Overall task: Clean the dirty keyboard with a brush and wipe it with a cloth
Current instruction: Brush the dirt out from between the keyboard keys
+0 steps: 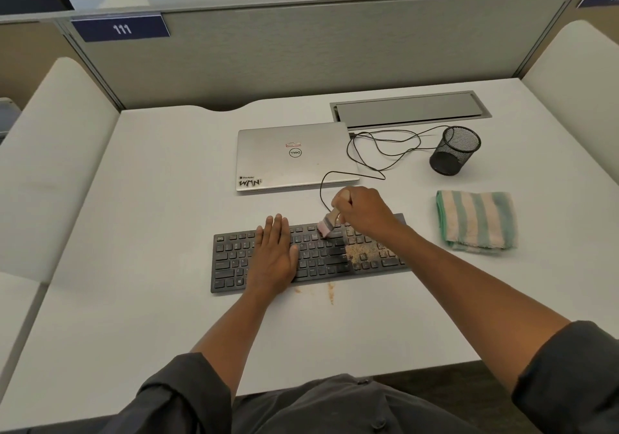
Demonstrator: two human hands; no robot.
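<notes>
The dark keyboard (311, 259) lies on the white desk (150, 199), right in front of the person. The left hand (273, 256) lies flat on the keys with straight fingers and holds it down. The right hand (360, 211) has its fingers curled round the brush (326, 226), with the bristles on the top keys. A sandy pile of crumbs (361, 253) sits on the right side. A hard sweep could push crumbs under the keys or onto the striped cloth (477, 221) nearby.

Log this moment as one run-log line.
left hand: flat on keyboard | right hand: holds brush, sweeping crumbs | striped cloth: unused
</notes>
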